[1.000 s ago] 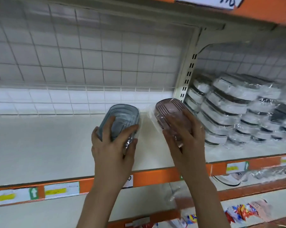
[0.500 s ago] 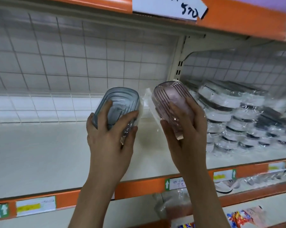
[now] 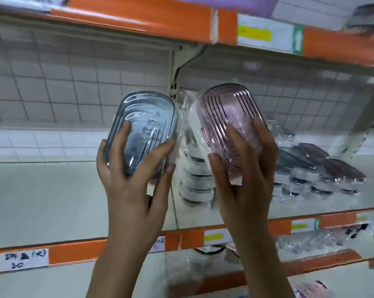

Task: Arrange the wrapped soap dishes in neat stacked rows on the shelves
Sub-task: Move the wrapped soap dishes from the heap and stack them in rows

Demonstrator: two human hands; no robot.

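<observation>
The left hand grips a grey wrapped soap dish and the right hand a pink one, both held up before the shelf. Best to set each flat beside the stacked dishes, edges aligned.

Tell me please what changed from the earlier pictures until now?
Both hands lifted their dishes higher off the shelf, closer to the camera. The left hand still holds the grey-blue soap dish, the right hand the pink soap dish; neither grip changed. The stacked dishes stayed on the shelf.
</observation>
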